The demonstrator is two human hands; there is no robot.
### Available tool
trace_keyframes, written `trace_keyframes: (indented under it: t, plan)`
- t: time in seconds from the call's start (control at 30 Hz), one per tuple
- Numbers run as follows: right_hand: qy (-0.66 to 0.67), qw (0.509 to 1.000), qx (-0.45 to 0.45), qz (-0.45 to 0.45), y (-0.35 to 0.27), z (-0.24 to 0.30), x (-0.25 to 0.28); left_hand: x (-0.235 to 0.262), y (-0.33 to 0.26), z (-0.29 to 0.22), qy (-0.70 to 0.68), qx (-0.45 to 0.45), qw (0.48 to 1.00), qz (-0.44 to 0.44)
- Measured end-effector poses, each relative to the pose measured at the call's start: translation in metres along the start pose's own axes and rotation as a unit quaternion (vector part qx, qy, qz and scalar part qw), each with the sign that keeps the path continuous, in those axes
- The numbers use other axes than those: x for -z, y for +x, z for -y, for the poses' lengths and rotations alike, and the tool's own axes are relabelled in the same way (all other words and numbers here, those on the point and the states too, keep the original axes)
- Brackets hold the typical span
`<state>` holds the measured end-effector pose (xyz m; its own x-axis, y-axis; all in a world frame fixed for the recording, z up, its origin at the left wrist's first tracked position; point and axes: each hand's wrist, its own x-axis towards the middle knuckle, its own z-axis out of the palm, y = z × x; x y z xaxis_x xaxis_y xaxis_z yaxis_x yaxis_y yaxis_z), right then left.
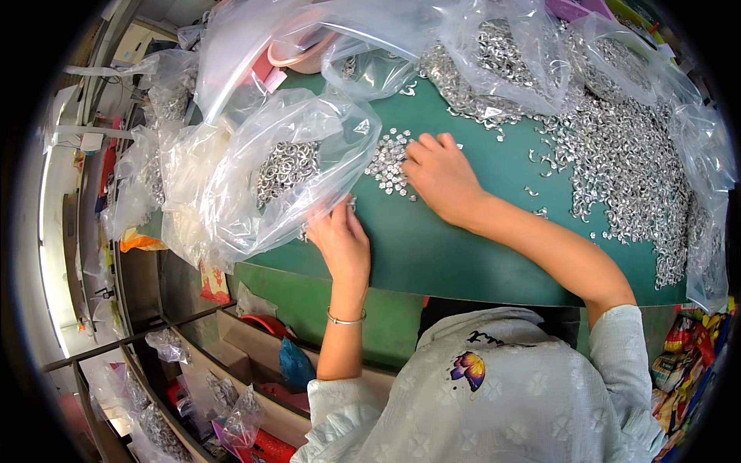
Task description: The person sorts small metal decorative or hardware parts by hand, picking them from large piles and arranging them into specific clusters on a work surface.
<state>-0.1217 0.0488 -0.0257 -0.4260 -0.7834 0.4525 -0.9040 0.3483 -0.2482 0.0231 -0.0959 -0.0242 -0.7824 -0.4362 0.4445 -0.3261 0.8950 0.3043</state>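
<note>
The small pile of silver pieces [388, 160] lies on the green table [432, 251], directly left of the right hand [444, 176], whose curled fingers reach its edge; whether they grip a piece cannot be told. Nearer the body and left of the pile, the left hand [340, 239] bends its fingers at the clear bag's [231, 202] lower edge, silver bits showing by its fingertips, its grip unclear.

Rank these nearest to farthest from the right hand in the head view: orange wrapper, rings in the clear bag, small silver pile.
1. Small silver pile: right beside the right hand, on its left.
2. Rings: farther left, inside the clear bag.
3. Orange wrapper: far left, past the bag.
</note>
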Motion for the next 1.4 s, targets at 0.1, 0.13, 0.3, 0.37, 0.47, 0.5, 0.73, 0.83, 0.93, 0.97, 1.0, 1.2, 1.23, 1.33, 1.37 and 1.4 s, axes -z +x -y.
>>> trace_keyframes:
  t: [0.1,0.13,0.3,0.37,0.47,0.5,0.73,0.83,0.93,0.97,1.0,1.2,1.23,1.33,1.37,1.4]
  plan:
    - [0.036,0.999,-0.005,-0.029,-0.004,0.006,0.012,0.007,-0.012,0.004,-0.011,0.013,1.000,-0.021]
    - [0.054,0.998,-0.001,-0.031,-0.006,0.013,0.015,0.011,-0.015,0.000,-0.027,0.032,0.999,-0.024]
    - [0.044,0.993,0.102,0.042,0.009,0.055,-0.015,0.014,-0.020,-0.009,-0.104,0.039,0.993,-0.037]
    - [0.088,0.993,0.069,0.034,0.012,0.062,-0.026,0.011,-0.024,-0.009,-0.120,0.012,0.992,-0.029]
    - [0.168,0.986,-0.006,0.016,-0.016,0.048,0.002,0.010,-0.026,-0.018,-0.142,-0.029,0.989,0.022]
    - [0.147,0.988,-0.033,0.024,-0.034,0.036,0.020,0.010,-0.021,-0.024,-0.134,-0.063,0.988,0.040]
    - [-0.023,0.986,-0.111,0.125,-0.153,-0.022,0.106,-0.003,-0.011,0.001,-0.058,-0.089,0.993,0.052]
    - [0.062,0.979,-0.195,0.022,-0.170,-0.045,0.122,0.005,-0.006,-0.032,-0.137,-0.101,0.981,0.095]
    - [-0.027,0.967,-0.253,-0.012,-0.142,-0.070,0.116,0.001,-0.007,-0.091,-0.293,-0.181,0.916,0.204]
    - [-0.058,0.969,-0.239,0.019,-0.135,-0.070,0.110,-0.008,-0.007,-0.107,-0.303,-0.215,0.893,0.253]
    - [-0.088,0.970,-0.223,0.049,-0.131,-0.071,0.102,-0.013,-0.005,-0.122,-0.314,-0.249,0.874,0.276]
    - [0.049,0.976,-0.122,0.175,-0.155,-0.049,0.130,-0.059,0.035,-0.154,-0.298,-0.298,0.874,0.241]
    - [0.048,0.977,-0.126,0.165,-0.161,-0.049,0.137,-0.063,0.032,-0.155,-0.303,-0.299,0.864,0.270]
    - [0.004,0.984,-0.144,0.108,-0.184,-0.053,0.150,-0.061,0.015,-0.157,-0.336,-0.297,0.829,0.334]
    - [0.001,0.981,-0.181,0.077,-0.194,-0.055,0.151,-0.049,0.006,-0.157,-0.355,-0.278,0.815,0.363]
    - [-0.003,0.975,-0.217,0.044,-0.204,-0.057,0.151,-0.035,-0.001,-0.158,-0.372,-0.261,0.800,0.391]
